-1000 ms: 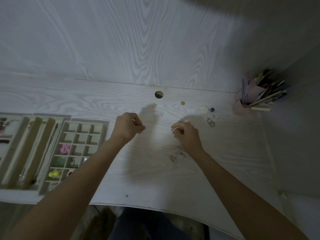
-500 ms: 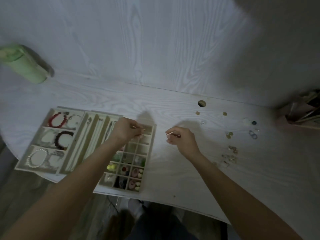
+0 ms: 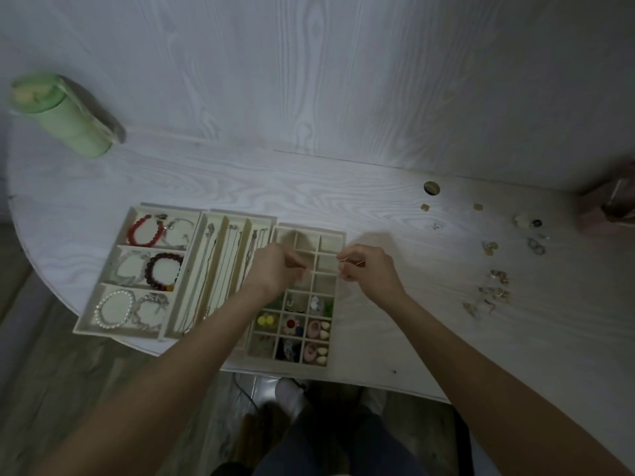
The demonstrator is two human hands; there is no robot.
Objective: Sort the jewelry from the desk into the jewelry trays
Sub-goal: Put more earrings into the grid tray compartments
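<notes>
item: thin earring, pinched in my right hand over the grid tray; long axis roughly level, tip toward my right. my left hand pinches something too small to name. bracelet tray and lower grid cells filled; loose pieces remain on the desk

We see a white wood-grain desk, cream compartmented jewelry trays, a red bead bracelet, a dark brown bead bracelet, and a pale green cylindrical container.
</notes>
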